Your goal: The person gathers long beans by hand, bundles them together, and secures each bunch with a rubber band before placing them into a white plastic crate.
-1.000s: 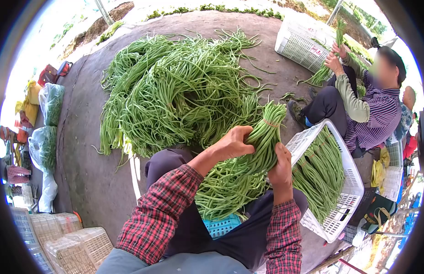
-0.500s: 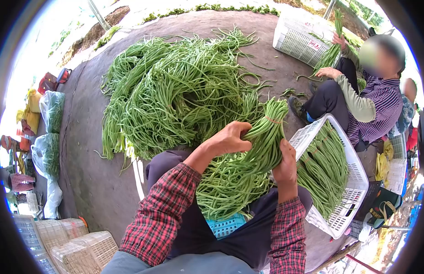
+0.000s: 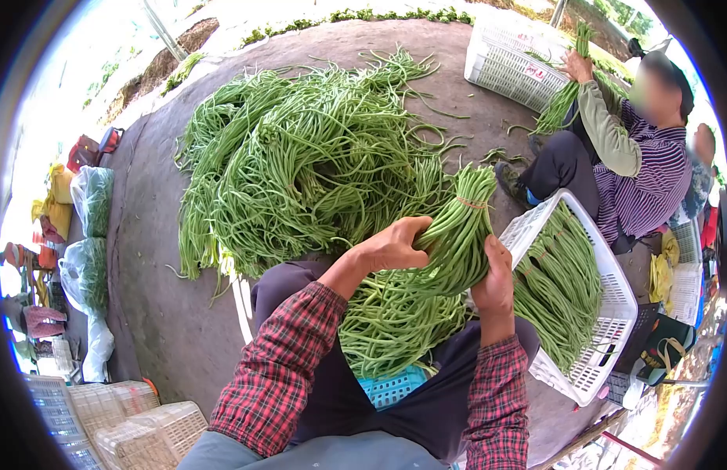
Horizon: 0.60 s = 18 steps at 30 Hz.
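Bean bundle [image 3: 457, 235] slightly higher, lower half behind right hand [image 3: 495, 283]

Loose bean pile [image 3: 301, 157] blocks ahead, white crate [image 3: 606, 290] crowds right.

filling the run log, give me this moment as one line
left hand: grips bean bundle | right hand: grips same bundle | bundle: banded near top | white crate: beside right hand, holds beans

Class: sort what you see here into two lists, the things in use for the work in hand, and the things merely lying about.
In use: left hand, right hand, tied bean bundle, loose bean heap, white crate of bundles.

Lying about: stacked empty crates, plastic bags, red bag.
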Available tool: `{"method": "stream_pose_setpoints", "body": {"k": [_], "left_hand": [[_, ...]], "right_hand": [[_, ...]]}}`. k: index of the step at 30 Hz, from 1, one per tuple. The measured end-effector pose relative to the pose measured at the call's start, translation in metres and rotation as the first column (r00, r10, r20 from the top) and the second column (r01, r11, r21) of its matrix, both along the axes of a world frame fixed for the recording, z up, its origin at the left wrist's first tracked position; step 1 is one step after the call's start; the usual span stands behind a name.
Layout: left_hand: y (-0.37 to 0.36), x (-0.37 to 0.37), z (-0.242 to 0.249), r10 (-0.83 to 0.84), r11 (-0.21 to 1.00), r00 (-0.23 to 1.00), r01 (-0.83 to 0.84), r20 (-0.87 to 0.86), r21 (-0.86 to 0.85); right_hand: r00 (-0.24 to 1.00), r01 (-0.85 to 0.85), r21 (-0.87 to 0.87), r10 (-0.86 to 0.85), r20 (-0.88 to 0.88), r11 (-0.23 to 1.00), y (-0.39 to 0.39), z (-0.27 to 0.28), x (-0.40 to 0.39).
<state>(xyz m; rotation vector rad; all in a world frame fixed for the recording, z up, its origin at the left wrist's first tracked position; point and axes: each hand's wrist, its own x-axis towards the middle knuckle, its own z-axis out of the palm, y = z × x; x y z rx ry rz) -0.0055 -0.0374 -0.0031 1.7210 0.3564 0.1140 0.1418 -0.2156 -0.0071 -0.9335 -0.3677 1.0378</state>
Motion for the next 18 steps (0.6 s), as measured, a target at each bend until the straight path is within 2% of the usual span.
{"method": "stream_pose_setpoints", "body": {"k": [1,3,5,6,7,9,12,17,18], "left_hand": [[-0.001,-0.001,0.002,-0.001,1.000,1.000,0.001,-0.003,0.001],[-0.004,-0.003,0.008,-0.054,0.970,0.997,0.066,0.054,-0.236],[-0.002,-0.003,0.007,-0.070,0.962,0.997,0.075,0.027,-0.263],[0.003,-0.003,-0.001,-0.049,0.998,0.999,0.048,0.012,0.041],[0.006,-0.003,0.001,-0.025,0.940,1.000,0.022,0.005,0.342],[0.009,-0.006,0.004,0.005,0.930,1.000,0.005,-0.027,0.368],[0.012,-0.008,-0.002,0.027,0.809,0.999,-0.013,-0.016,0.588],[0.000,-0.004,-0.026,0.013,0.760,1.000,0.001,-0.016,0.650],[-0.001,-0.003,-0.030,0.069,0.726,0.998,-0.053,0.003,0.686]], "right_hand": [[1.000,-0.016,0.011,0.016,0.012,1.000,-0.001,-0.001,0.003],[0.999,-0.026,0.026,0.025,0.020,0.999,-0.002,-0.001,0.003],[1.000,0.007,0.030,-0.007,-0.002,1.000,-0.001,-0.001,0.002],[1.000,0.007,0.033,-0.007,-0.003,0.999,-0.002,-0.001,0.003],[1.000,0.018,0.044,-0.018,-0.006,0.999,-0.003,-0.003,0.004],[0.999,0.033,0.058,-0.032,-0.014,0.998,-0.005,-0.005,0.006],[0.999,0.004,0.062,-0.002,-0.041,0.998,-0.007,-0.004,0.008],[0.998,0.036,0.041,-0.034,-0.044,0.999,-0.003,-0.009,0.007],[0.998,0.037,0.043,-0.035,-0.044,0.998,-0.004,-0.012,0.009]]}}
